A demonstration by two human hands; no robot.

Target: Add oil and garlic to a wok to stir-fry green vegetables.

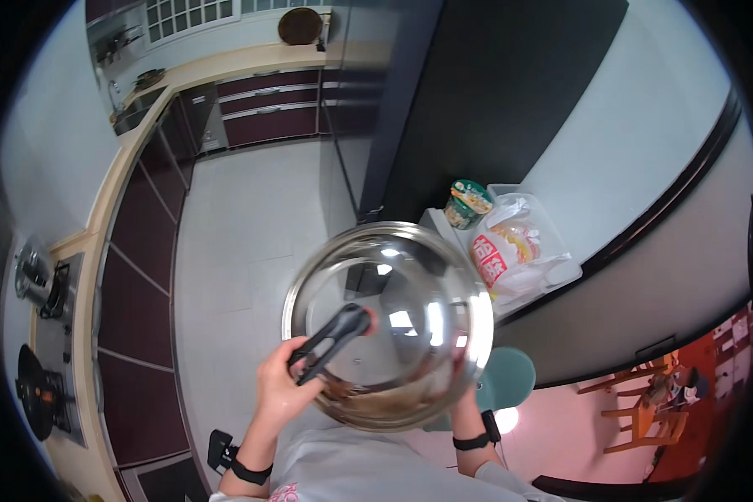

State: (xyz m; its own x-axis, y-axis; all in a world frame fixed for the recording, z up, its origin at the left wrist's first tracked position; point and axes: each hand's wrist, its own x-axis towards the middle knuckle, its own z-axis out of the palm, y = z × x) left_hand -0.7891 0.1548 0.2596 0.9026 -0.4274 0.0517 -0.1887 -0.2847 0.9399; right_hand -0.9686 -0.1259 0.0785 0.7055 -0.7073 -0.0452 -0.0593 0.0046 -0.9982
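A large round lid of glass with a shiny metal rim (386, 241) is held up before my body, its black handle (336, 342) standing out at the lower left. My left hand (283, 379) grips that handle at its end. Beneath the right side of the lid is my right hand (464, 396); its fingers are mostly hidden by the lid, so its grip cannot be made out. Black straps with small devices are around both wrists. Behind the lid's lower right edge, a teal round item (508, 379) shows in part.
A counter (110, 169) with dark cabinets runs along the left, bearing a black pan (32, 392) and a glass-lidded pot (34, 273) on the hob. At right, a clear bin (561, 241) holds a plastic bag beside an instant noodle cup (467, 204). Wooden chairs (646, 423) stand beyond.
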